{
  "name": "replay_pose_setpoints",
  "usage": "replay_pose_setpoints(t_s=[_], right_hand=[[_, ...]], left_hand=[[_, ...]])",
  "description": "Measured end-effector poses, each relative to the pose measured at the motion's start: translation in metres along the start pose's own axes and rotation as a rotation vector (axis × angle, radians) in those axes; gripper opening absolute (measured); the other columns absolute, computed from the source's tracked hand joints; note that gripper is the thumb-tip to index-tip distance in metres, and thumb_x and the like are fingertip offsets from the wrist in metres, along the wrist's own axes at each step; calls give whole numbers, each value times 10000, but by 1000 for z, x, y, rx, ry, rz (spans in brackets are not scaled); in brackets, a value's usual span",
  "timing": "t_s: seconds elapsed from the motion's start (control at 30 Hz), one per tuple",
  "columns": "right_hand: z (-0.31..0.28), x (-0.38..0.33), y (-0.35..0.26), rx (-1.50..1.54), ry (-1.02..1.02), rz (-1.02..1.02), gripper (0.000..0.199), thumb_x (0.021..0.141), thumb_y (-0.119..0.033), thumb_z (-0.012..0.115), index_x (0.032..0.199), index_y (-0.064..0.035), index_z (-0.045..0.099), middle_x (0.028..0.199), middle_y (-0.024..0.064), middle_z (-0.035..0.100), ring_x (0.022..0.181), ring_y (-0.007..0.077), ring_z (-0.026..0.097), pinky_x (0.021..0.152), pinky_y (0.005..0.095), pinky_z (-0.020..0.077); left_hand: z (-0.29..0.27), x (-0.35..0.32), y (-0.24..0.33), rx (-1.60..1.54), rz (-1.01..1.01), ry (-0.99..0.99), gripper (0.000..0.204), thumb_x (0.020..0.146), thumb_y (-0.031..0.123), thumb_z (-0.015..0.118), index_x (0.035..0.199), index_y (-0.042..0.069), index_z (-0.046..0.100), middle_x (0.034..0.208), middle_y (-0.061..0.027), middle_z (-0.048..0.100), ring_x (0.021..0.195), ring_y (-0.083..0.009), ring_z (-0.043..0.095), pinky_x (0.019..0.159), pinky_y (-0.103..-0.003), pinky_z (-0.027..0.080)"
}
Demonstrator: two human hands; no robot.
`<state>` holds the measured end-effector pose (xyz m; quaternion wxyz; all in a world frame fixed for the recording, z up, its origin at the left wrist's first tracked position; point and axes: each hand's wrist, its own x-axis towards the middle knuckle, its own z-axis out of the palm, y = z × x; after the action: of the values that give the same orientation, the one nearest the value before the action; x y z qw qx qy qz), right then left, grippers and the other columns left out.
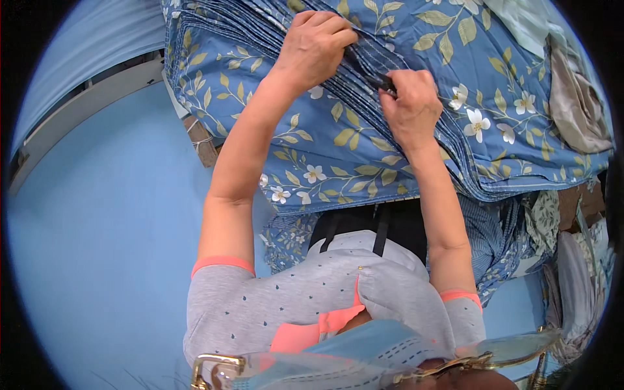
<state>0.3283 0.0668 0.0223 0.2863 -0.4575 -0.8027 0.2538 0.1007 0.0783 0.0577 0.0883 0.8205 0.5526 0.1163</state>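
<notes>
A pile of blue floral fabric (364, 149) with white flowers and yellow-green leaves lies before me. Many stitched edges run in a layered band (361, 94) slanting across it from upper left to lower right. My left hand (315, 49) is closed on the stitched edges at the upper part of the band. Lower and to the right, my right hand (413, 107) is closed against the same band. Something small and dark (385, 84) shows at its fingertips; its kind cannot be made out, and my fingers partly hide it.
A beige cloth (575, 104) and a pale cloth (520, 26) lie on the right of the pile. More fabrics (575, 279) hang or lie at the lower right. Light blue floor (117, 227) spreads to my left, beside a pale curved-looking frame edge (84, 104).
</notes>
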Motion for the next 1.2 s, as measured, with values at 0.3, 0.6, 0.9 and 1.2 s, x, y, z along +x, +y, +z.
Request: replay_pose_setpoints(t_s=[0.3,0.6,0.9,1.2], right_hand=[[-5,9,15,55,-198,378,300,870,-164,771,1164,-133,720,890,128,714,790,313,694,712,407,525],[1,13,11,39,-38,110,330,717,-29,778,1037,-81,716,911,97,680,946,311,658,773,393,533],[-7,3,6,214,-177,-46,314,687,54,714,975,-71,703,826,76,663,771,279,648,698,372,525],[-25,-4,8,18,-258,127,272,790,14,682,1054,-46,707,921,140,728,799,315,705,714,395,542]], left_hand=[[17,-42,1,48,35,277,102,797,26,668,875,91,679,889,-21,673,879,-222,666,891,-374,517],[17,-37,6,-37,-172,282,388,800,8,750,1174,101,704,917,-56,679,818,-250,683,729,-355,551],[23,-39,-6,83,-188,396,175,770,19,738,923,104,745,1018,-29,634,876,-221,674,741,-357,546],[19,-60,-9,187,-82,331,180,786,75,759,964,88,735,979,-21,687,987,-231,673,851,-371,510]])
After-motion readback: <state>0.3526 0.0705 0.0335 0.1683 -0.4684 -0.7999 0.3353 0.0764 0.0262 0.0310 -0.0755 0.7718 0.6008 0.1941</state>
